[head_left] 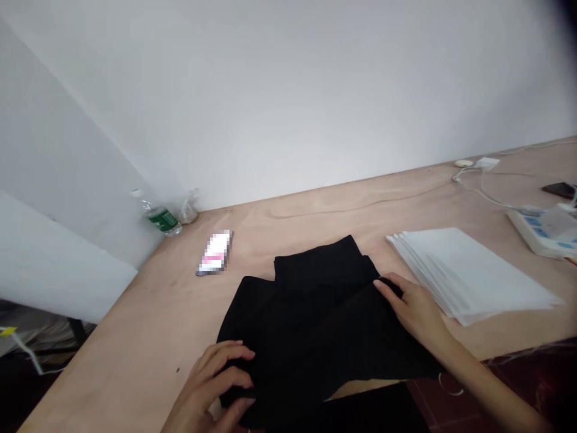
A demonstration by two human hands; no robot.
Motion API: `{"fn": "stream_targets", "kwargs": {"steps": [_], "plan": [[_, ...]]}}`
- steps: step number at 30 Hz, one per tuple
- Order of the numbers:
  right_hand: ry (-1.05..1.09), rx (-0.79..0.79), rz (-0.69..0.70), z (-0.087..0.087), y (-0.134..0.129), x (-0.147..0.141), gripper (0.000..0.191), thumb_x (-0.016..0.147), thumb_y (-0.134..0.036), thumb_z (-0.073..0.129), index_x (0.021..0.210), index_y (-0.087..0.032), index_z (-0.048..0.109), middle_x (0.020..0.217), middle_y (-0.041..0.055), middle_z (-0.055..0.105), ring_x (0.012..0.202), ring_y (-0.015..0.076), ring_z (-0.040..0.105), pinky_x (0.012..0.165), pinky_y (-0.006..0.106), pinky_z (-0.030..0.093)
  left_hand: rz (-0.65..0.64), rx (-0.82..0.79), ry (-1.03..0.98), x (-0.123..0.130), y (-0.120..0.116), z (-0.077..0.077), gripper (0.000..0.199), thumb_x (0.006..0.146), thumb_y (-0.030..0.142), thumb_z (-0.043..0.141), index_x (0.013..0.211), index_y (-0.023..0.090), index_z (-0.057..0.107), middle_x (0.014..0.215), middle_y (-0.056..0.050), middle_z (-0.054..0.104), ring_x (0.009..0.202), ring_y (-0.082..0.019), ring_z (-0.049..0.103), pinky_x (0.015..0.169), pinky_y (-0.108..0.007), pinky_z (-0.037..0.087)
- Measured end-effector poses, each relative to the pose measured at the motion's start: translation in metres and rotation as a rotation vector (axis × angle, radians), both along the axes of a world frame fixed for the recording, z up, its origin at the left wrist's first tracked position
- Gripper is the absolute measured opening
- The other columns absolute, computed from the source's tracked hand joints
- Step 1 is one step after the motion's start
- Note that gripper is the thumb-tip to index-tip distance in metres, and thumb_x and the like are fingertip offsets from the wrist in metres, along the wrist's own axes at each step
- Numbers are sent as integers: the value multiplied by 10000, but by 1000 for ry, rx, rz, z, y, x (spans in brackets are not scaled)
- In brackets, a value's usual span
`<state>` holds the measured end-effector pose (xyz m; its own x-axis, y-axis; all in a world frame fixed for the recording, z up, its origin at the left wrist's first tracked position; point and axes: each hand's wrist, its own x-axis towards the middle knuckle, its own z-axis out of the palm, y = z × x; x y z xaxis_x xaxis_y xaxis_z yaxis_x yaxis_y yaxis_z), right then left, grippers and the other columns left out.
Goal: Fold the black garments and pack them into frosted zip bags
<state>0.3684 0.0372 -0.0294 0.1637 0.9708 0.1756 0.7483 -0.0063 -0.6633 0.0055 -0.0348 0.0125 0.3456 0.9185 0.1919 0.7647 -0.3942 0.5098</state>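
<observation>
A black cloth, perhaps a garment (311, 319), lies partly folded on the wooden table (135, 337), with a narrower folded part reaching toward the wall and its near side hanging over the front edge. At its left side my left hand (211, 382) is closed on the cloth, fingers on top and thumb nearer to me. My right hand (417, 310) pinches the cloth's upper right edge between thumb and fingers. What lies under the folds is hidden.
Right of the cloth is a stack of thin white plastic bags or sheets (469, 270). A phone (215, 252) lies at the left, near a bottle (162, 219) and a small clear bag (188, 207). A power strip (541, 231), cables and a dark device (559, 190) are far right.
</observation>
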Motion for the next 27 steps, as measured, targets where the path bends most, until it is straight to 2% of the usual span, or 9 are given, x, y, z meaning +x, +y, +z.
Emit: {"fn": "stream_targets", "kwargs": {"steps": [2,6,10,13,17,19,23,25,27], "plan": [[-41,14,-14,-3,-2,0,308,845,-482,402,873,-234,582,764,29,669,704,231,624,611,318,430,74,-82,-106,0,8,8,53,754,309,590,749,269,626,1010,-21,638,1001,-216,565,837,-325,488],[-56,68,-54,-7,-3,0,316,846,-455,415,1022,-218,527,846,58,675,733,235,638,604,311,438,341,-170,-234,7,37,18,216,747,439,580,764,228,626,802,-4,656,795,-187,611,695,-249,494],[-88,108,-57,-9,-2,2,375,860,-438,389,1137,-198,468,816,73,679,676,235,642,575,312,439,433,-173,-241,16,64,11,299,741,502,556,748,208,609,722,15,641,711,-172,598,618,-227,450],[-126,132,-41,-11,-2,1,359,876,-419,357,1135,-195,466,832,76,683,699,241,644,588,323,446,511,-150,-138,16,73,0,339,742,548,527,722,215,586,674,23,629,676,-175,595,587,-233,423],[-240,202,-24,-13,0,0,338,882,-374,358,1134,-182,475,937,106,662,798,253,631,619,340,455,630,-116,135,17,75,-8,384,738,603,482,660,231,538,589,25,587,588,-186,581,500,-244,366],[-358,253,-10,-10,0,0,308,873,-350,390,1100,-183,514,955,110,643,843,263,607,662,363,448,658,-105,193,18,73,-7,382,736,611,474,682,238,531,598,26,582,582,-190,580,484,-244,353],[-516,355,5,9,-10,-8,233,852,-331,458,1008,-213,585,1031,95,609,884,272,557,706,402,404,716,-122,111,11,61,1,392,717,627,495,821,254,554,660,28,589,608,-185,585,514,-253,395],[-463,382,106,21,-20,-20,208,854,-306,466,996,-224,594,1037,82,607,904,255,544,716,389,398,732,-141,28,1,48,3,416,708,639,499,851,255,564,689,24,602,610,-179,586,537,-259,421],[-385,378,277,31,-31,-38,199,859,-251,459,1000,-235,599,1024,69,613,901,226,540,728,368,401,729,-165,-49,-11,35,3,438,692,649,508,848,246,579,721,12,623,615,-180,591,550,-264,441]]}}
